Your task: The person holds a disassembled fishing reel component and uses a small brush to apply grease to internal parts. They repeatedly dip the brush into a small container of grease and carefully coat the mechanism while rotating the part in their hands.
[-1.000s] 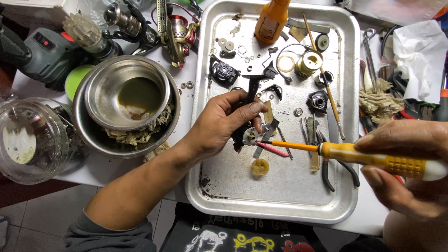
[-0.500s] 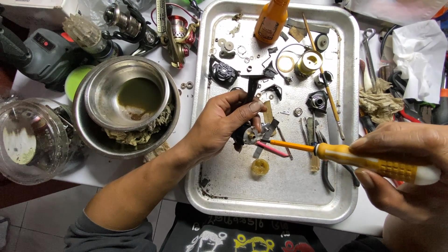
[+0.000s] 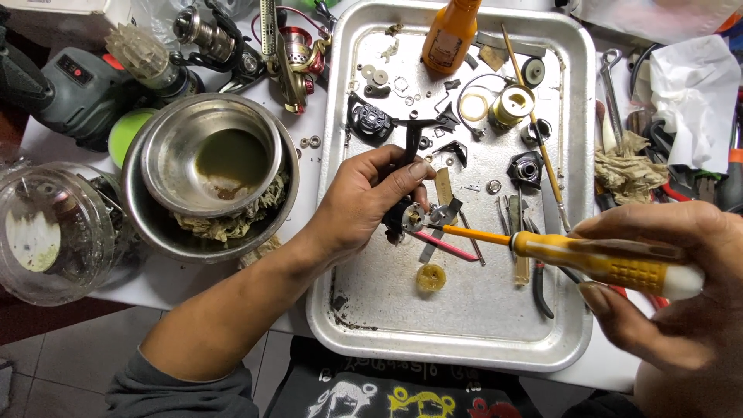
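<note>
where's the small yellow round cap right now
In the head view the small yellow round cap lies on the metal tray, lower middle, just below the screwdriver shaft and the left hand.

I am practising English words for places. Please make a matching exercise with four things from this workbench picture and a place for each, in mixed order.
Things:
1. yellow-handled screwdriver
2. orange bottle
3. small steel bowl
4. yellow round cap

Places:
A. inside a larger steel bowl
B. in the right hand
C. lying on the metal tray, below the left hand
D. at the tray's top edge

Pairs: 1-B, 2-D, 3-A, 4-C
</note>
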